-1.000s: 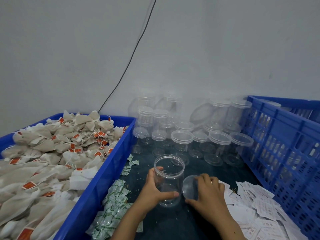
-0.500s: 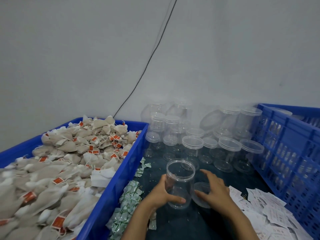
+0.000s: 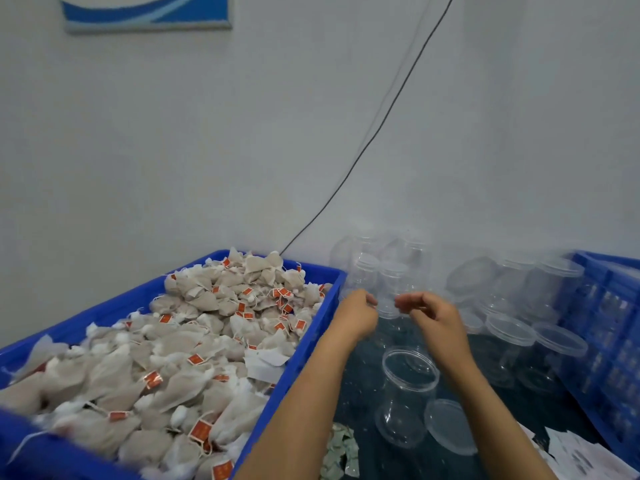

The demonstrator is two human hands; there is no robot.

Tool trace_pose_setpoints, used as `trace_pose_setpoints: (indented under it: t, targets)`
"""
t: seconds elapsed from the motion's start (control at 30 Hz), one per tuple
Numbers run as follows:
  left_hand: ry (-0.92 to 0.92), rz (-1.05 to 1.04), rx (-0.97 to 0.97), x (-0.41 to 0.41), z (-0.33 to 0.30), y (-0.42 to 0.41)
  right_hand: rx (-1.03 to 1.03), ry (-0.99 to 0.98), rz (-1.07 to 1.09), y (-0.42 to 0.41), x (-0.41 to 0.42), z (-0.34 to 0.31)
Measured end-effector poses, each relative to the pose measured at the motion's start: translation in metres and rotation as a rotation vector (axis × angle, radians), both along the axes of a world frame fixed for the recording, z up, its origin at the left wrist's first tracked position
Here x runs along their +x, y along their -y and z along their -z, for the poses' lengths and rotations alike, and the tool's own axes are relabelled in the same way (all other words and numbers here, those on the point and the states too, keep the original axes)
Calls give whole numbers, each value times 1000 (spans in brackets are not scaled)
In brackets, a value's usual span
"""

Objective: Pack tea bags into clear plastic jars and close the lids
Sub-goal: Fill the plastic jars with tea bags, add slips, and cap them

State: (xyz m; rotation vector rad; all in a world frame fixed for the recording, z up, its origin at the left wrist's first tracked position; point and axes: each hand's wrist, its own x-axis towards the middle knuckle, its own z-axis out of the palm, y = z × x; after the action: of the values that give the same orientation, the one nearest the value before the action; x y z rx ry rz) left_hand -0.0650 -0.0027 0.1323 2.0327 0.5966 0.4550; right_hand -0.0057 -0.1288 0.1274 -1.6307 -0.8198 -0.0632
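An open clear jar [image 3: 408, 393] stands on the dark table, its loose lid [image 3: 450, 427] lying flat at its right side. Both hands are lifted beyond it, close together and apart from the jar. My left hand [image 3: 358, 313] and my right hand [image 3: 433, 315] have loosely curled fingers, and I see nothing held in either. Tea bags [image 3: 207, 327] with red tags are heaped in a blue crate [image 3: 313, 341] on the left. Several lidded clear jars [image 3: 509, 330] crowd the back of the table, partly hidden by my hands.
A blue latticed crate [image 3: 609, 323] walls off the right side. Small green-and-white sachets [image 3: 339, 452] lie by the left crate, and white paper slips [image 3: 581, 455] at bottom right. A black cable [image 3: 381, 133] runs down the wall.
Both hands have let go of the jar and lid and risen away towards the back. The lid now lies flat beside the jar. The camera has tilted up and left.
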Motion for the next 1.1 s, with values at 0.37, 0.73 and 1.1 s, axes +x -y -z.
trace_pose_setpoints:
  t: [0.37,0.73,1.1]
  targets:
    - [7,-31,-134,-62,8,-90,-73,-377,-319,-102,-32,6]
    - [171,-335,-576,-39,55,-187,-99,-647,-154,-222,4,27]
    - [283,-461,-572,33,99,-251,-337,-334,81,-313,69,65]
